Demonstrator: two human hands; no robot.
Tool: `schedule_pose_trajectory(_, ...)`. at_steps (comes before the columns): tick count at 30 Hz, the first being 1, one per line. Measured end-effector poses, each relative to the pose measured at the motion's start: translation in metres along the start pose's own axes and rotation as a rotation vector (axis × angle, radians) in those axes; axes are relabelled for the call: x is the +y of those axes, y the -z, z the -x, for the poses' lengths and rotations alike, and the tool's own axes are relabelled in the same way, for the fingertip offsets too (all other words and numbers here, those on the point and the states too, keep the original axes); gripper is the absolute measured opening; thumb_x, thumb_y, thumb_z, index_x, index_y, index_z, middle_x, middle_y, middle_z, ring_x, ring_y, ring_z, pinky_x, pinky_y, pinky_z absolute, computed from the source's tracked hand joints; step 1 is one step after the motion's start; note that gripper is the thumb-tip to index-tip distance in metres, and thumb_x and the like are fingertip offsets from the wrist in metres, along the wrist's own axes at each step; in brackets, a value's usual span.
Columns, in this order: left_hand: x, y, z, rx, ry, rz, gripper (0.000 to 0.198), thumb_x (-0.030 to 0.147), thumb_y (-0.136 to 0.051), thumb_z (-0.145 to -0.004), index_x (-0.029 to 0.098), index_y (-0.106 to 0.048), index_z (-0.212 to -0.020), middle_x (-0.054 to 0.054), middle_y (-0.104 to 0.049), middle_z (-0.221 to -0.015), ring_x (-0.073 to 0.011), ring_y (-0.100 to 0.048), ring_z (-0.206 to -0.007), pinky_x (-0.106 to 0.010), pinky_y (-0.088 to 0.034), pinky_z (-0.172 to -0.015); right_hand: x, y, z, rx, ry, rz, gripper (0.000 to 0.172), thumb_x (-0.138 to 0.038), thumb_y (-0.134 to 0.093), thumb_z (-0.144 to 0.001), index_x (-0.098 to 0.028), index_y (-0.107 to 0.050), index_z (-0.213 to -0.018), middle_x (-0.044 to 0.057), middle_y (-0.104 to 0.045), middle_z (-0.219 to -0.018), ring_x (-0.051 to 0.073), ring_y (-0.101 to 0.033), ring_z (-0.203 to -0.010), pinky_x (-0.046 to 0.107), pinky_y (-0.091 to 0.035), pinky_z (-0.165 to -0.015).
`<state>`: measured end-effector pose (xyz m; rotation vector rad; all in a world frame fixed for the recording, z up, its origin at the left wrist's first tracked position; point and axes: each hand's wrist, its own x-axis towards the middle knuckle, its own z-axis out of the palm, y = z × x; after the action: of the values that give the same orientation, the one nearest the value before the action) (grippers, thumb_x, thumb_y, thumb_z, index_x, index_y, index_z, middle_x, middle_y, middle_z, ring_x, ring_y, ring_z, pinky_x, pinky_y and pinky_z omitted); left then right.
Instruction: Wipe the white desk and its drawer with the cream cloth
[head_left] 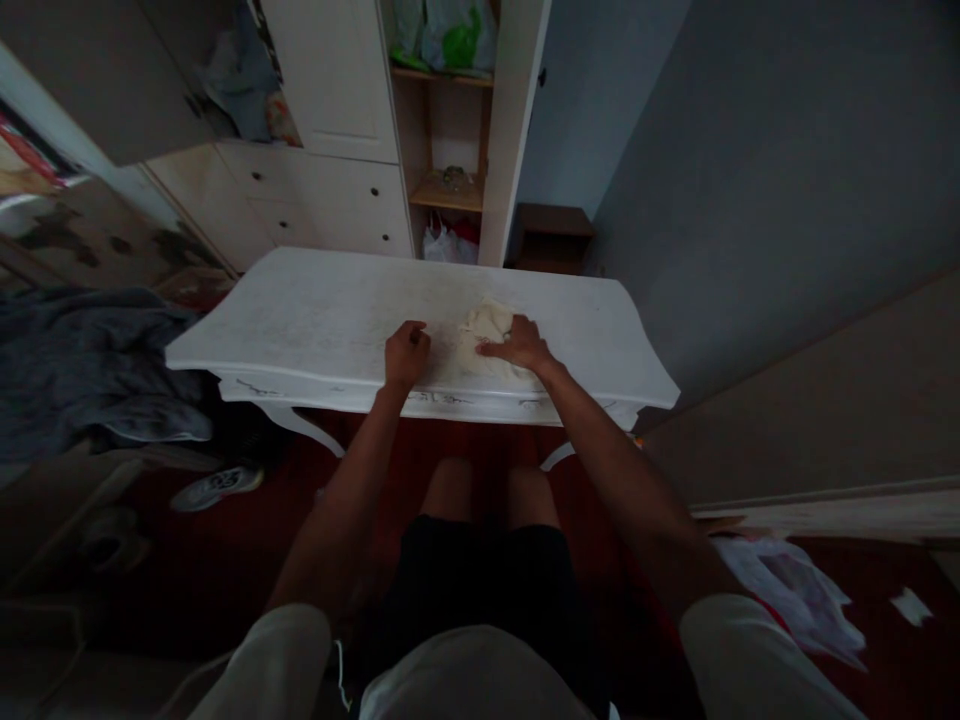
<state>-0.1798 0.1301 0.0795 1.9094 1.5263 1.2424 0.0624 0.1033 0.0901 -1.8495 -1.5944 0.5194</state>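
A cream-coloured cloth [491,318] lies crumpled on the white table [315,300], right of the middle. My right hand [525,345] grips the cloth's right side, thumb pointing left across it. To the left, my left hand [407,353] rests at the table's front part with its fingers curled in, apart from the cloth; nothing shows in it. Greyish smudges mark the tabletop at its middle and left. Dark scribble-like marks run along the table's front edge.
Behind the table stands a white wardrobe [337,100] with an open shelf section holding plastic bags [457,35]. A grey blanket [90,370] is heaped at left, near a shoe [217,488] on the dark red floor. A white plastic bag [795,595] lies at right.
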Motion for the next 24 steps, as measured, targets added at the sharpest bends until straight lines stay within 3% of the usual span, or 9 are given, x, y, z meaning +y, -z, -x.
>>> schedule_pose_trajectory(5, -0.014, 0.000, -0.012, 0.051, 0.139, 0.043, 0.025, 0.020, -0.051, -0.078, 0.017, -0.068, -0.096, -0.007, -0.072, -0.085, -0.0176, -0.064, -0.075, -0.030, -0.050, -0.074, -0.017, 0.002, 0.019, 0.041, 0.052, 0.091, 0.063, -0.043, -0.079, -0.066, -0.015, -0.055, -0.116, 0.016, -0.063, -0.117, 0.034, -0.059, -0.112, 0.051, -0.048, -0.097)
schedule_pose_trajectory(10, -0.011, 0.000, -0.002, 0.025, 0.049, 0.021, 0.021, 0.022, -0.054, -0.077, 0.018, -0.070, -0.090, -0.006, -0.073, -0.083, -0.0181, -0.064, -0.075, -0.030, -0.049, -0.076, -0.024, -0.003, 0.080, 0.275, 0.188, 0.050, 0.045, -0.032, -0.068, -0.077, -0.018, -0.055, -0.117, 0.014, -0.066, -0.115, 0.031, -0.063, -0.107, 0.043, -0.052, -0.090)
schedule_pose_trajectory(13, -0.009, 0.001, 0.002, 0.015, 0.012, 0.011, 0.022, 0.021, -0.051, -0.078, 0.017, -0.070, -0.089, -0.007, -0.073, -0.083, -0.0183, -0.064, -0.075, -0.031, -0.049, -0.076, -0.015, -0.011, 0.125, 0.308, 0.291, 0.023, 0.035, -0.028, -0.060, -0.083, -0.020, -0.056, -0.116, 0.013, -0.067, -0.114, 0.029, -0.063, -0.107, 0.042, -0.052, -0.091)
schedule_pose_trajectory(17, -0.010, 0.001, 0.003, 0.032, -0.023, 0.003, 0.023, 0.021, -0.050, -0.080, 0.016, -0.070, -0.090, -0.008, -0.073, -0.083, -0.0191, -0.065, -0.075, -0.031, -0.049, -0.076, 0.012, -0.030, 0.173, 0.271, 0.465, 0.006, 0.039, -0.023, -0.057, -0.081, -0.020, -0.058, -0.119, 0.014, -0.067, -0.119, 0.029, -0.061, -0.115, 0.043, -0.051, -0.098)
schedule_pose_trajectory(19, -0.010, 0.001, 0.003, 0.035, -0.026, -0.011, 0.023, 0.021, -0.051, -0.080, 0.017, -0.071, -0.090, -0.008, -0.073, -0.082, -0.0191, -0.064, -0.074, -0.031, -0.049, -0.077, 0.028, -0.043, 0.189, 0.238, 0.450, 0.006, 0.040, -0.021, -0.056, -0.078, -0.019, -0.059, -0.119, 0.015, -0.066, -0.122, 0.030, -0.061, -0.117, 0.045, -0.051, -0.100)
schedule_pose_trajectory(21, -0.008, 0.001, 0.003, 0.031, -0.021, -0.026, 0.022, 0.020, -0.051, -0.080, 0.017, -0.071, -0.090, -0.007, -0.072, -0.082, -0.0192, -0.064, -0.074, -0.031, -0.049, -0.077, 0.043, -0.056, 0.198, 0.221, 0.343, -0.004, 0.044, -0.019, -0.056, -0.074, -0.020, -0.060, -0.118, 0.014, -0.067, -0.120, 0.031, -0.063, -0.114, 0.047, -0.052, -0.098)
schedule_pose_trajectory(24, -0.005, 0.002, 0.004, 0.027, -0.021, -0.033, 0.022, 0.019, -0.052, -0.079, 0.017, -0.071, -0.089, -0.008, -0.072, -0.082, -0.0195, -0.065, -0.076, -0.031, -0.049, -0.078, 0.056, -0.070, 0.200, 0.314, 0.135, -0.069, 0.044, -0.024, -0.059, -0.074, -0.022, -0.058, -0.118, 0.012, -0.069, -0.114, 0.031, -0.066, -0.105, 0.049, -0.056, -0.091)
